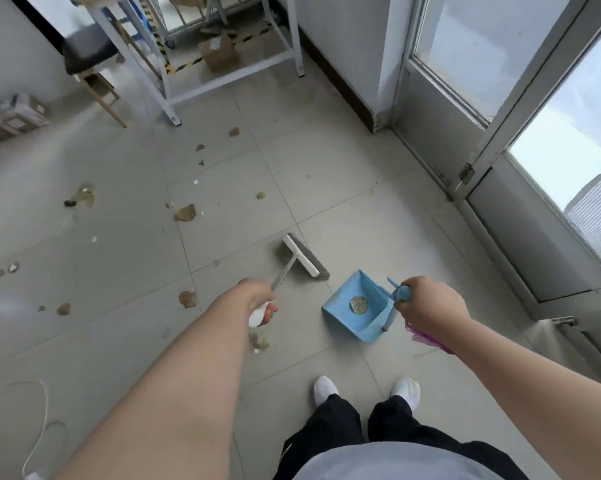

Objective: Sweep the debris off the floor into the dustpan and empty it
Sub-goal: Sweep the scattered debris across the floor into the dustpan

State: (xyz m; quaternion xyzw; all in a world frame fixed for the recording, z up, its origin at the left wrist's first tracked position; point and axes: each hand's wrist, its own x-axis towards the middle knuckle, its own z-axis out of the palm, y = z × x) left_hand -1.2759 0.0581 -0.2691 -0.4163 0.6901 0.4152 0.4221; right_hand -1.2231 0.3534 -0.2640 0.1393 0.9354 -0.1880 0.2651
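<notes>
Head view: left hand (pixel 258 301) grips the broom (pixel 301 256) handle, its head on the floor (pixel 326 174) beside the dustpan (pixel 340 317), whose handle the right hand (pixel 428 306) holds; debris (pixel 186 213) lies scattered to the left

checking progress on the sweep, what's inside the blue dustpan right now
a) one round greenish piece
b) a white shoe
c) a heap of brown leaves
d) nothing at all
a: the dustpan, held by its handle in the right hand, has a single round greenish piece lying on its blue floor, while brown scraps are still scattered on the tiles to the left of the broom that the left hand grips.
</notes>
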